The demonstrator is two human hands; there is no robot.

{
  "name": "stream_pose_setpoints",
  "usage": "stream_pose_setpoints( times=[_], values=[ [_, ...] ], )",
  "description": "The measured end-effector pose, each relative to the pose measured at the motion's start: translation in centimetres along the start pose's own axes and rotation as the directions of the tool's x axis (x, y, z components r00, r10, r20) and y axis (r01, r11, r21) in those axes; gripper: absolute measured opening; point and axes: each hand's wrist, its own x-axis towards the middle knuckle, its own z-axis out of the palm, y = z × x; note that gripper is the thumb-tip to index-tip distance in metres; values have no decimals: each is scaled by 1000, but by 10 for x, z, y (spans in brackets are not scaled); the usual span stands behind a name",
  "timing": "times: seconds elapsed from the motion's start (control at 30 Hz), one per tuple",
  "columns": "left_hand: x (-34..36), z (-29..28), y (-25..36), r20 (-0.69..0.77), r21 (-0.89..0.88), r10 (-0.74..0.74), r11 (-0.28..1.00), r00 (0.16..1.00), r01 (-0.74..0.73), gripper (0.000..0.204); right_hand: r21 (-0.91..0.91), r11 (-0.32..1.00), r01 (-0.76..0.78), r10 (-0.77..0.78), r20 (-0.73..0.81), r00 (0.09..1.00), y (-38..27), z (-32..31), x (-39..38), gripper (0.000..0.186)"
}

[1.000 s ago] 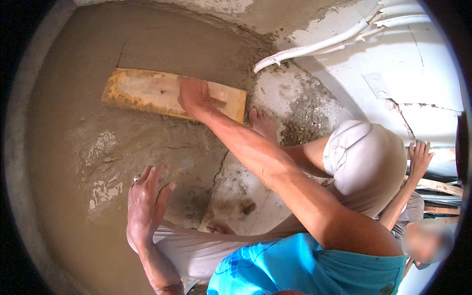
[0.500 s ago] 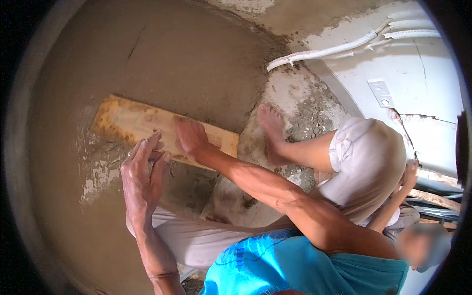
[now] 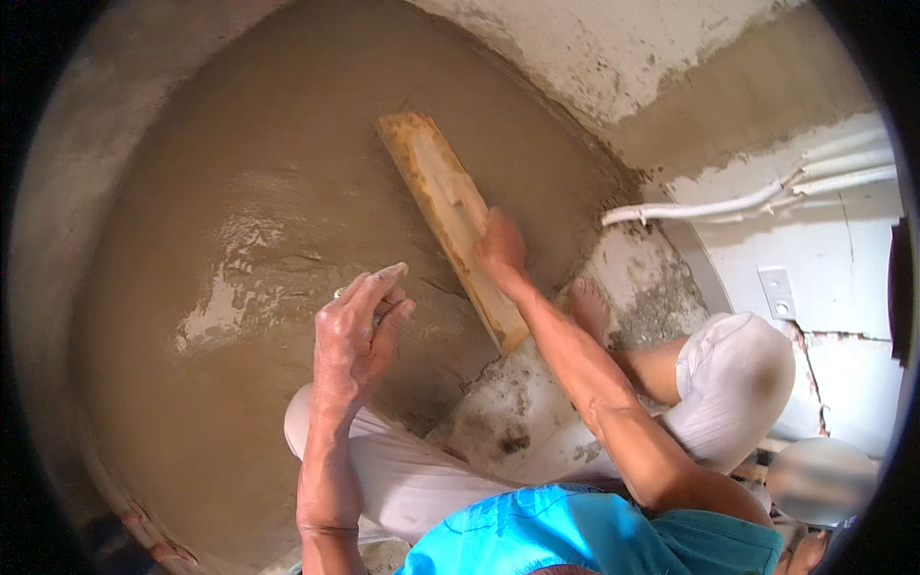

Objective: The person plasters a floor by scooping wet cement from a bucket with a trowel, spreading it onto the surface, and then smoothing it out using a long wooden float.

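Observation:
My right hand [image 3: 502,247] is closed on the handle of a long wooden float [image 3: 431,196]. The board lies on wet grey-brown mortar [image 3: 316,134], slanting from upper left to lower right, its near end beside a bare rough strip of floor. To the left, my left hand [image 3: 353,331] hangs above the mortar with nothing in it, fingers partly bent and the thumb apart. Wet, shiny patches and shallow ridges mark the mortar left of the float.
White conduit pipes [image 3: 709,206] run along the right wall above a wall socket [image 3: 777,292]. My bare foot [image 3: 589,309] rests on rough concrete [image 3: 652,283] strewn with debris. Another person [image 3: 810,556], with a blurred head, is at the lower right. A curved wall edge [image 3: 57,287] bounds the left.
My right hand has swung the float from nearly crosswise to a steep slant, its far end going up and right. My left hand stays raised and empty; the whole view has shifted.

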Motion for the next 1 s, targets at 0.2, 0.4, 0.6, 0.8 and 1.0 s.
stream_pose_setpoints(
  times=[0.2,0.4,0.6,0.8,1.0],
  values=[
    [-3,-5,-5,-41,-7,49,999,998,-49,33,24,999,-40,33,251,967,-44,-4,-33,32],
    [-11,-17,-5,-204,-75,55,995,977,-72,32,438,896,73,-179,207,962,-99,-34,18,33],
    [-12,-20,-17,-138,12,60,998,989,-59,29,231,937,262,-268,-8,963,-98,-74,81,30],
    [-23,-20,-37,130,187,-4,982,992,-20,36,321,938,130,-135,-6,991,-63,-66,77,23],
    [-28,-26,-40,213,284,-46,959,976,-17,39,653,757,13,-190,201,961,-90,-124,123,34]
  ],
)
